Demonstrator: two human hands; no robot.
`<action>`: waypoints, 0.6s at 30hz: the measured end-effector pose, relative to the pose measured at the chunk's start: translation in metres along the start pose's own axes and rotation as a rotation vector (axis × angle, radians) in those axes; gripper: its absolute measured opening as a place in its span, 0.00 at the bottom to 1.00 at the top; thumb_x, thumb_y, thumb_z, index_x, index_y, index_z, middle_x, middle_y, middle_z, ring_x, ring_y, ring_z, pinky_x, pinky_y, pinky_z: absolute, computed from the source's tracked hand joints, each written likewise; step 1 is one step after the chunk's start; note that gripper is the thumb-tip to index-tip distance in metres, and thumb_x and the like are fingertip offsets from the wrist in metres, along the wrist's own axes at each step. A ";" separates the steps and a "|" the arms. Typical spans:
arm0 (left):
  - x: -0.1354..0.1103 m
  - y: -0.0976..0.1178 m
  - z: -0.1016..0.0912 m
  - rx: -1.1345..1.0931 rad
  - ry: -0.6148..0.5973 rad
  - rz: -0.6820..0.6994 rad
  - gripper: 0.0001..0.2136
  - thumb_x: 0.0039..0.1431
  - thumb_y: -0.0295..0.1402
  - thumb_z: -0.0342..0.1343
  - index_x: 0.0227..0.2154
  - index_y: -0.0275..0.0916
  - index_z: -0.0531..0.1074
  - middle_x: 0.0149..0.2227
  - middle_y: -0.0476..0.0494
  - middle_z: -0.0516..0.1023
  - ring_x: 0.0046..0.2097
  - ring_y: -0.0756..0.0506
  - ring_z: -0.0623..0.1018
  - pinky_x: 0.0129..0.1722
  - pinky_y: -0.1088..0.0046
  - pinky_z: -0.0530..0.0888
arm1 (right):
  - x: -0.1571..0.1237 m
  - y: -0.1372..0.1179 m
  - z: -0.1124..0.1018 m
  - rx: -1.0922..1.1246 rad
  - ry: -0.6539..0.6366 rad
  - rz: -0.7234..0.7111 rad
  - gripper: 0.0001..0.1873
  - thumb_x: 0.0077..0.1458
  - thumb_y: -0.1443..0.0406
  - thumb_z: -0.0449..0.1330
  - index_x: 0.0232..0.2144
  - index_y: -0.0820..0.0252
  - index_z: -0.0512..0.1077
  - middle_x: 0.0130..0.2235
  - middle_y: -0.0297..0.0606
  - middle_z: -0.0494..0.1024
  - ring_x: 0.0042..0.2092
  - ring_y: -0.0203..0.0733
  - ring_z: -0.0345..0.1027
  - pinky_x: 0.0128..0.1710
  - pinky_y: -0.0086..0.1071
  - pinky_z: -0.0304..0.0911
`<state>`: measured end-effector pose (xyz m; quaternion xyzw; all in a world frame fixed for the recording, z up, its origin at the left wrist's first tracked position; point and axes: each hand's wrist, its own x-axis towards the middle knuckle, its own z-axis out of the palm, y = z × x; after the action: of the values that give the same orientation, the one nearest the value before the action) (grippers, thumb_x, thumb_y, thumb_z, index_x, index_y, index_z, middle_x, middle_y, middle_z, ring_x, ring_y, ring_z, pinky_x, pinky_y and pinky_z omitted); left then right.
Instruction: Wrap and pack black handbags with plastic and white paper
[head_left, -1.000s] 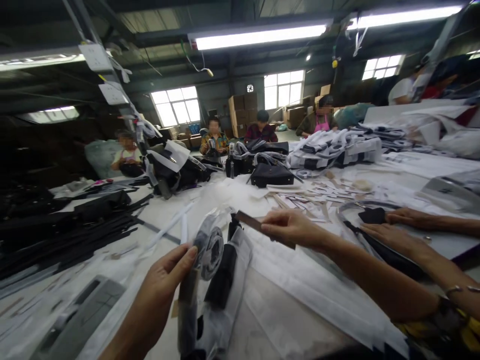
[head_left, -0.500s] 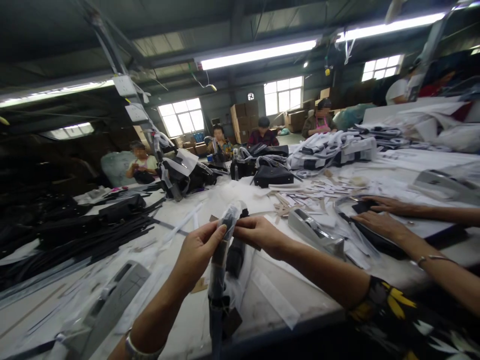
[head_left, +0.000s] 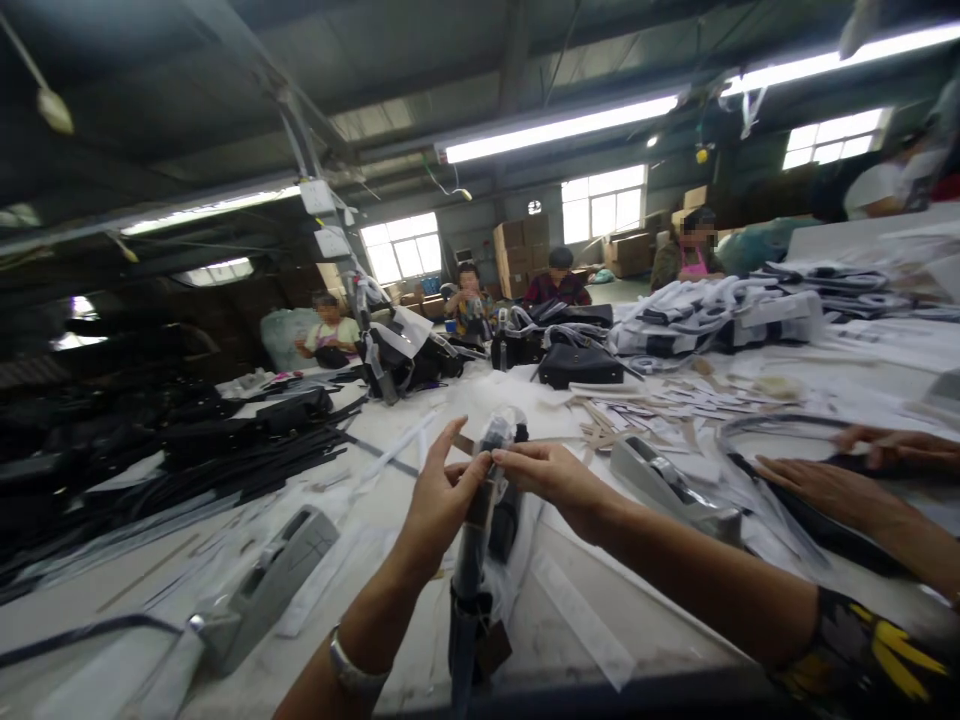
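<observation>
A black bag handle [head_left: 471, 550] wrapped in clear plastic stands up in front of me, with a dark bag part and white wrapping beside it. My left hand [head_left: 442, 495] has its thumb pressed on the handle near the top; the index finger is lifted away and the other fingers are curled, partly hidden. From the other side, my right hand [head_left: 551, 482] pinches the wrapping at the same spot, its fingertips meeting my left thumb. A small brown tag [head_left: 493, 648] hangs low on the handle.
Grey tape dispensers stand at left [head_left: 266, 590] and right [head_left: 667, 485]. A co-worker's hands [head_left: 832, 490] rest on a black bag at right. Black straps [head_left: 247, 450] lie at left. Wrapped handles [head_left: 712, 315] and a black bag [head_left: 581, 365] sit farther back, near seated people.
My left index finger has lifted off the handle, and my right fingertips have come to the front beside my left thumb. The view has swung left, shifting everything rightward.
</observation>
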<state>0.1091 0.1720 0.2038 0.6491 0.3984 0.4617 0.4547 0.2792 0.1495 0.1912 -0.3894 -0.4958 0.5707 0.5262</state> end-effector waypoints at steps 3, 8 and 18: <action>-0.003 -0.004 0.004 -0.245 0.031 -0.094 0.50 0.49 0.43 0.70 0.69 0.52 0.43 0.63 0.34 0.65 0.47 0.42 0.79 0.48 0.67 0.73 | -0.002 -0.001 -0.001 -0.052 -0.011 -0.019 0.20 0.51 0.50 0.68 0.36 0.62 0.81 0.35 0.38 0.80 0.35 0.38 0.68 0.36 0.31 0.60; -0.006 -0.007 0.010 -0.440 0.047 -0.042 0.50 0.51 0.39 0.69 0.70 0.41 0.42 0.39 0.40 0.81 0.43 0.41 0.80 0.45 0.65 0.73 | -0.005 -0.001 -0.011 0.161 -0.122 0.053 0.20 0.55 0.51 0.65 0.42 0.59 0.81 0.45 0.42 0.81 0.49 0.48 0.72 0.54 0.38 0.63; -0.009 -0.009 0.017 -0.314 0.079 0.044 0.19 0.55 0.40 0.66 0.48 0.37 0.73 0.42 0.43 0.82 0.41 0.46 0.80 0.43 0.72 0.75 | -0.023 0.028 0.010 0.405 -0.021 -0.150 0.20 0.54 0.60 0.69 0.50 0.55 0.78 0.49 0.39 0.80 0.53 0.44 0.71 0.65 0.40 0.54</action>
<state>0.1225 0.1618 0.1903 0.5600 0.3247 0.5535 0.5241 0.2664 0.1268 0.1647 -0.2317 -0.4041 0.6220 0.6293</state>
